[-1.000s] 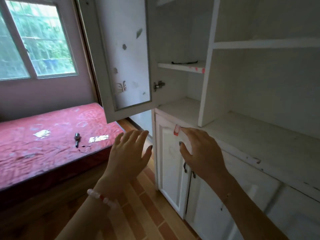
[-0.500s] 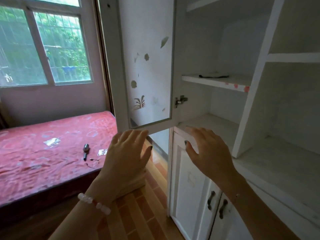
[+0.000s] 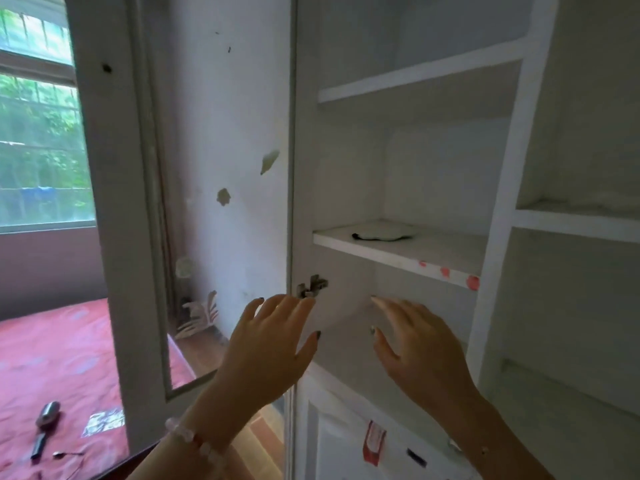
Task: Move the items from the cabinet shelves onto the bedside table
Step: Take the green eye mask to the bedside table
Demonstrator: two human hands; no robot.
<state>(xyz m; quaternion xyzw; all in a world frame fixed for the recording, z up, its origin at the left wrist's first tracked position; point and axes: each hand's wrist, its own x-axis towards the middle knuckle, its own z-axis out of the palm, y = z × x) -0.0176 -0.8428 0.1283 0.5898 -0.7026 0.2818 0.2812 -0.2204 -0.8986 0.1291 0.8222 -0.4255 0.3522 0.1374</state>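
A white cabinet stands in front of me with its glass door (image 3: pixel 221 188) swung open to the left. On the middle shelf (image 3: pixel 398 252) lies a flat pale item with a dark edge (image 3: pixel 382 233). My left hand (image 3: pixel 270 344) and my right hand (image 3: pixel 420 348) are both raised below that shelf, fingers spread, holding nothing. Neither hand touches the item; it lies well above and behind the fingertips. The shelf above (image 3: pixel 419 76) shows nothing on its visible part.
A red-covered surface (image 3: pixel 59 368) lies at lower left with a dark metal tool (image 3: pixel 45 427), a small wire piece (image 3: pixel 67 454) and a printed packet (image 3: pixel 104 422) on it. A window (image 3: pixel 38 140) is behind. Open side shelves (image 3: pixel 575 220) are on the right; lower doors (image 3: pixel 349 445) are shut.
The view has tilted up and moved closer to the cabinet. Both hands have risen from the lower counter edge towards the middle shelf, still spread and holding nothing.
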